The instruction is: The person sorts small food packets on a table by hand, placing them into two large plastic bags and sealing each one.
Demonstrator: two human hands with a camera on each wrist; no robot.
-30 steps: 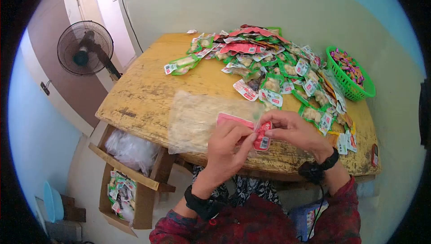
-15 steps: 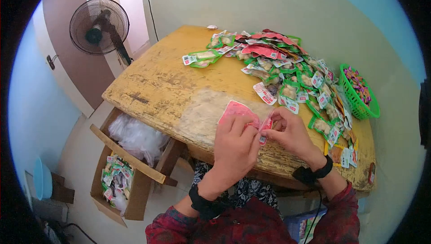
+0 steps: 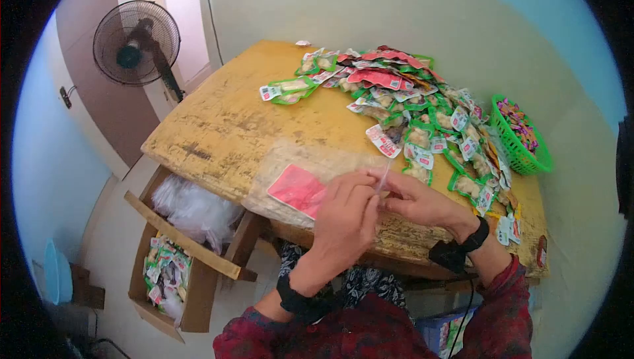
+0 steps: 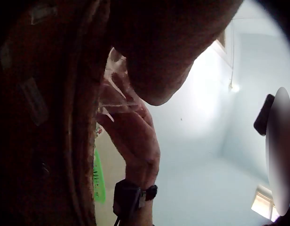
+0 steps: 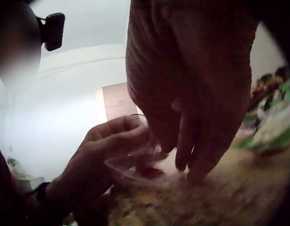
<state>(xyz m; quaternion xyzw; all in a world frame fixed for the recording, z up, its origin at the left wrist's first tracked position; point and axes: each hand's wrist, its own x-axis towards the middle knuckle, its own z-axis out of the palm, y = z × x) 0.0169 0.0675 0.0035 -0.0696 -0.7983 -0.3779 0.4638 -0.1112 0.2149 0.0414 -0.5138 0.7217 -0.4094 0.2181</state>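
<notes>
A clear plastic bag (image 3: 264, 177) lies flat near the table's front edge, with a flat pink packet (image 3: 297, 191) showing through it. At the bag's right end, my left hand (image 3: 343, 220) pinches the plastic between thumb and fingers. Facing it, my right hand (image 3: 422, 202) pinches the same end, and a strip of clear film stands up between the two. In the right wrist view the loose plastic edge (image 5: 128, 174) spreads out under the left hand's fingers. The left wrist view shows crinkled film (image 4: 117, 94) at the right hand's fingertips.
Vacuum-packed snack packets (image 3: 422, 136) are heaped across the table's back and right. A green basket (image 3: 543, 161) of small wrapped pieces stands behind them. At left, a drawer of clear bags (image 3: 198, 210) hangs open above a cardboard box (image 3: 198, 299) of packets. A fan (image 3: 137, 43) stands beyond.
The pink packet, earlier at my fingers, now lies further left inside the bag. Both hands have stayed at the bag's right end. The head view has shifted slightly.
</notes>
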